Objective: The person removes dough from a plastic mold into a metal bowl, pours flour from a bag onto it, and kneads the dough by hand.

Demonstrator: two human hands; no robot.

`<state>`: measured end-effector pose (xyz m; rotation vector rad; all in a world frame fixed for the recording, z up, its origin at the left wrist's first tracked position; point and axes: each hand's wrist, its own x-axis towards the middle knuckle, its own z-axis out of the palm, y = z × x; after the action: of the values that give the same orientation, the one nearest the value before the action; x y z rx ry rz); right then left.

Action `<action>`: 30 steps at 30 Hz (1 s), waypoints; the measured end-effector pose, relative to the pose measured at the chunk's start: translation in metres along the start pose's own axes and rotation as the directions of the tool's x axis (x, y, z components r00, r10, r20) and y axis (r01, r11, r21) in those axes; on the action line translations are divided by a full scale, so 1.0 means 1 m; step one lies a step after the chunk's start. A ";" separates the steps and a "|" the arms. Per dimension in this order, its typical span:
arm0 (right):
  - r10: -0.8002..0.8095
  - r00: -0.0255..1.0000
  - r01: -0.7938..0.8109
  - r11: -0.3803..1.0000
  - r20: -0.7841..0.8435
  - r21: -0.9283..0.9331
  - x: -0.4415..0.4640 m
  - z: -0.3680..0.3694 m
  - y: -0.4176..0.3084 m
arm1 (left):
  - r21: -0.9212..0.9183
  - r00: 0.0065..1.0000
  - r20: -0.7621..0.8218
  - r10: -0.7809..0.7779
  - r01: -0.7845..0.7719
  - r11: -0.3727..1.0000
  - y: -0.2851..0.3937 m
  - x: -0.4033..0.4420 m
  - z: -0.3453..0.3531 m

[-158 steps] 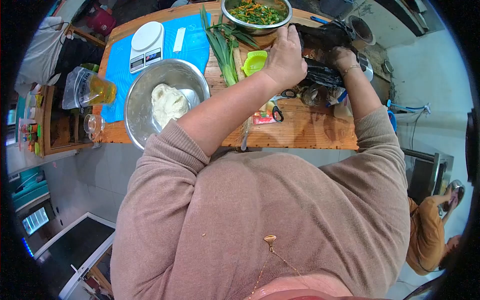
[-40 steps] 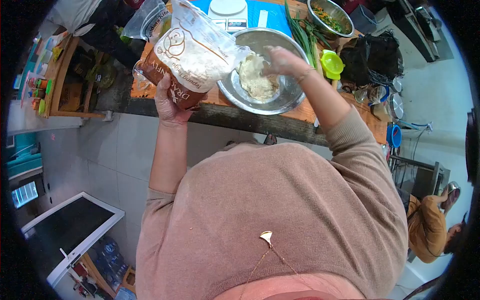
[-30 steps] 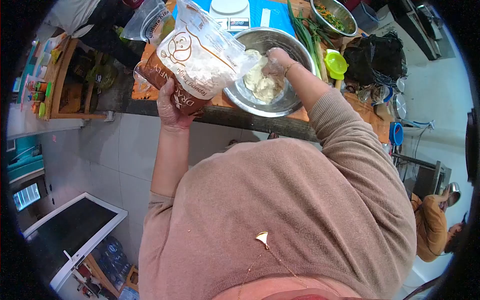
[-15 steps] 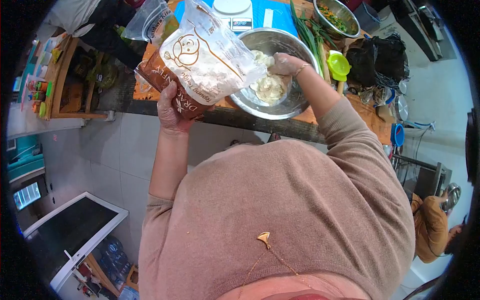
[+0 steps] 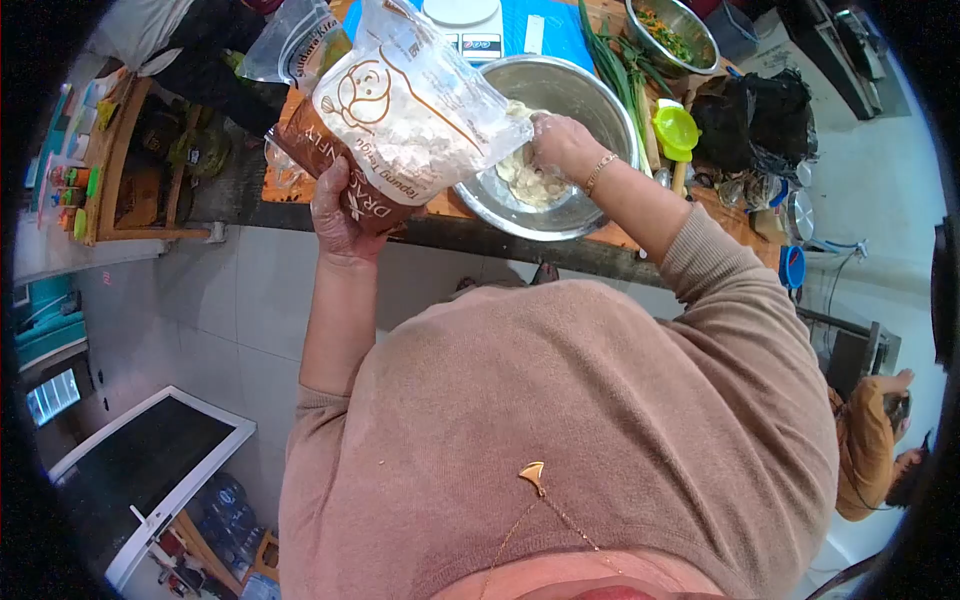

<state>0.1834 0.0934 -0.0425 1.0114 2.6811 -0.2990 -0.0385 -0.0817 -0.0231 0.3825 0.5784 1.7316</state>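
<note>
Behind the flour bag (image 5: 395, 130) most of the fingers of my left hand (image 5: 345, 215) are lost to sight, and the bag also covers the left part of the steel bowl (image 5: 625, 125) and some of the clear pouch (image 5: 290, 45). My right hand (image 5: 565, 148) hides part of the dough (image 5: 530, 185), its fingertips out of view, so I cannot tell whether they grip or press. The top edge cuts off the white scale (image 5: 462, 14), whose display (image 5: 482, 43) is too small to read, and the inside of the black plastic bag (image 5: 755, 110) is hidden.
</note>
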 end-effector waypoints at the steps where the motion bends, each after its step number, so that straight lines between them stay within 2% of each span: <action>1: 0.008 1.000 -0.008 1.000 -0.016 0.015 -0.002 0.005 0.000 | -0.036 0.999 0.021 -0.027 0.028 0.999 0.000 0.000 0.000; 3: 0.023 0.998 -0.021 0.999 -0.064 0.028 0.000 0.018 0.006 | -0.078 0.998 0.037 -0.042 0.044 0.996 -0.002 0.007 0.004; 6: -0.016 0.999 0.019 0.992 0.027 -0.125 0.004 0.031 0.010 | -0.076 0.999 -0.036 -0.023 0.020 0.997 -0.007 0.007 0.014; 8: -0.028 0.999 0.033 0.983 0.029 -0.180 0.006 0.038 0.012 | -0.049 0.995 -0.097 -0.009 0.004 0.999 -0.009 0.008 0.019; 10: -0.014 0.999 0.007 0.985 -0.040 -0.172 0.012 0.053 0.018 | -0.058 0.999 -0.033 -0.016 0.014 0.998 -0.010 0.009 0.022; 14: 0.040 0.999 -0.040 0.997 -0.014 -0.063 0.013 0.051 0.023 | -0.044 0.996 0.070 -0.058 0.061 0.997 -0.009 0.004 0.019; 16: 0.020 0.998 -0.023 0.999 -0.067 -0.033 0.015 0.045 0.023 | -0.047 0.992 0.106 -0.063 0.068 0.997 -0.009 0.004 0.021; 18: -0.047 0.999 0.047 0.992 -0.002 0.113 0.056 0.083 0.059 | -0.039 0.995 0.082 -0.053 0.056 0.998 -0.009 0.002 0.020; 20: -0.185 0.970 0.216 0.954 -0.159 0.207 0.039 0.043 0.058 | -0.015 0.999 0.000 -0.039 0.039 0.999 -0.010 0.000 0.016; 21: -0.067 0.997 0.080 0.889 -0.047 0.451 0.036 0.029 0.064 | -0.023 0.999 0.017 -0.035 0.035 0.999 -0.010 -0.001 0.017; 23: 0.080 0.967 -0.245 0.567 0.244 0.786 0.037 0.011 0.081 | -0.040 0.998 0.058 -0.030 0.032 0.999 -0.011 0.001 0.021; 24: 0.020 0.987 -0.133 0.662 0.160 0.738 0.029 -0.002 0.077 | -0.051 0.998 0.062 -0.025 0.028 0.998 -0.011 0.001 0.022; 26: 0.046 0.998 -0.026 0.931 -0.045 0.365 0.031 0.003 0.065 | -0.074 0.998 0.057 -0.018 0.022 0.997 -0.013 -0.001 0.023; 27: 0.021 0.989 -0.001 0.990 -0.148 0.138 0.034 0.006 0.055 | -0.038 1.000 -0.017 0.000 -0.001 0.999 -0.015 0.000 0.026; 28: 0.095 0.995 -0.094 0.995 -0.015 0.018 0.031 -0.002 0.038 | 0.000 0.996 -0.091 0.019 -0.020 1.000 -0.018 0.001 0.029; 29: -0.010 1.000 0.007 0.988 0.020 0.156 0.048 0.036 0.051 | 0.039 0.986 -0.161 0.041 -0.035 0.999 -0.019 0.002 0.031; 30: -0.055 0.983 0.085 0.982 -0.176 0.170 0.055 0.080 0.052 | 0.041 0.999 -0.047 0.013 -0.011 0.999 -0.018 0.003 0.022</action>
<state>0.1916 0.1430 -0.1405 1.0359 2.8913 -0.4947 -0.0124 -0.0721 -0.0152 0.3755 0.6471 1.7465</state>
